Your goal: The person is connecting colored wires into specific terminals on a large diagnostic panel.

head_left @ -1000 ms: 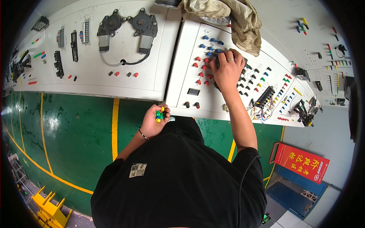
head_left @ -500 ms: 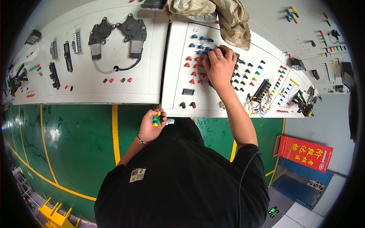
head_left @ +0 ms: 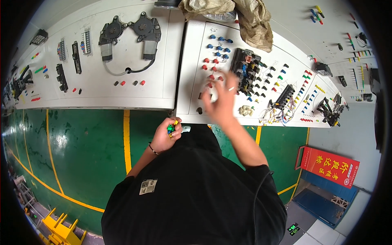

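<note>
My left hand is closed on several small yellow, green and blue plastic pieces at the panel's front edge. My right hand, motion-blurred, hovers over the lower left of the white right-hand panel, fingers apart, with nothing visible in it. Behind it stands a black module, with blue sockets above left, partly hidden red ones and black ones. A cream coiled bundle lies right of my hand.
The left panel bears two motor units and connector strips. A crumpled tan cloth hangs over the back of the right panel. A wired black block sits rightward, near a red sign. Yellow lines mark the green floor.
My right hand has left the black module and come down toward me, its fingers spreading, uncovering the module. My left hand keeps hold of the coloured pieces.
</note>
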Motion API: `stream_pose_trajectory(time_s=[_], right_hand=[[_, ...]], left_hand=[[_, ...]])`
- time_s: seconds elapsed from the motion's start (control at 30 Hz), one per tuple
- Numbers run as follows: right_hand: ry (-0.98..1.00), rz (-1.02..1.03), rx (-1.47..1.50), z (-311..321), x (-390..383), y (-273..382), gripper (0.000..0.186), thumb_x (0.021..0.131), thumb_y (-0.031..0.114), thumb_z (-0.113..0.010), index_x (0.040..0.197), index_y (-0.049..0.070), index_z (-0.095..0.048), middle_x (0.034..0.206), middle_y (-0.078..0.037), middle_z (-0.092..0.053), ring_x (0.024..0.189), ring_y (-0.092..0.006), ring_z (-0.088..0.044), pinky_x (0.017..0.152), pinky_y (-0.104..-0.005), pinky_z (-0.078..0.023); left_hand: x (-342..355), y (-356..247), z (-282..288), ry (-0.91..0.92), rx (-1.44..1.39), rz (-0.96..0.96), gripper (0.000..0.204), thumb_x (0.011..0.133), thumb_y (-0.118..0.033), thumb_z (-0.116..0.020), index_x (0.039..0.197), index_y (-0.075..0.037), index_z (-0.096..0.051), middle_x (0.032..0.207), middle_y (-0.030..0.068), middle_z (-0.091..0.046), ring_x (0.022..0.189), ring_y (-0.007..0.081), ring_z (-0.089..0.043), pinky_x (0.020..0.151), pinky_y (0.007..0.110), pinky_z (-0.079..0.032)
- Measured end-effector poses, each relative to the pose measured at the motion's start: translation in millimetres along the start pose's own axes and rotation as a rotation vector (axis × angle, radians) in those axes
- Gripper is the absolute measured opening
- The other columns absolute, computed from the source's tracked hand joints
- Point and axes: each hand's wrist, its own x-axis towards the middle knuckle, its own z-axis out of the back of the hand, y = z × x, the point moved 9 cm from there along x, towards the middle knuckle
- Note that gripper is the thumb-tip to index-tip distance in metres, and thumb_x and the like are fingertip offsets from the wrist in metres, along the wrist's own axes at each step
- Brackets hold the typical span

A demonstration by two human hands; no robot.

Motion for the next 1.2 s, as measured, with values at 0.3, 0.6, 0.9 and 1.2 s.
stream_pose_trajectory(time_s=[0.3, 0.6, 0.9, 1.2], right_hand=[[0.491, -0.158, 0.483, -79.5, -110.0, 24.4, 0.015, 0.086, 0.009, -0.069, 0.096, 0.000, -0.064, 0.108, -0.016, -0.058, 0.103, -0.0334, -0.058, 0.088, -0.0364, -0.049], [0.564, -0.301, 0.543, -77.3, -120.9, 8.7, 0.021, 0.082, 0.014, -0.074, 0.091, -0.001, -0.062, 0.107, -0.016, -0.059, 0.100, -0.0354, -0.059, 0.086, -0.0404, -0.049], [0.458, -0.294, 0.524, -51.3, -120.8, 0.5, 0.014, 0.087, 0.010, -0.070, 0.092, -0.002, -0.066, 0.111, -0.015, -0.063, 0.102, -0.0315, -0.063, 0.089, -0.0374, -0.050], [0.340, -0.201, 0.604, -4.5, -108.6, -29.1, 0.007, 0.092, 0.006, -0.063, 0.090, -0.001, -0.064, 0.107, -0.015, -0.063, 0.098, -0.0306, -0.063, 0.087, -0.0357, -0.050]], left_hand=[[2.4, 18.5, 4.5, -0.057, 0.185, 0.079, 0.021, 0.103, -0.027, -0.039, 0.090, -0.014, -0.049, 0.066, -0.0010, -0.043, 0.051, 0.0090, -0.038, 0.048, 0.024, -0.028], [8.2, 20.8, -1.5, -0.087, 0.295, 0.073, 0.012, 0.099, -0.017, -0.038, 0.098, -0.010, -0.048, 0.064, 0.0003, -0.040, 0.048, 0.0102, -0.035, 0.045, 0.024, -0.028], [13.8, 25.7, -19.4, -0.089, 0.342, 0.011, 0.021, 0.098, -0.017, -0.038, 0.106, -0.004, -0.053, 0.064, 0.0045, -0.047, 0.046, 0.0099, -0.036, 0.044, 0.023, -0.029], [36.3, 49.3, -63.3, -0.003, 0.306, 0.004, 0.018, 0.098, -0.015, -0.040, 0.101, -0.005, -0.054, 0.063, 0.0026, -0.046, 0.047, 0.0091, -0.036, 0.044, 0.023, -0.029]])
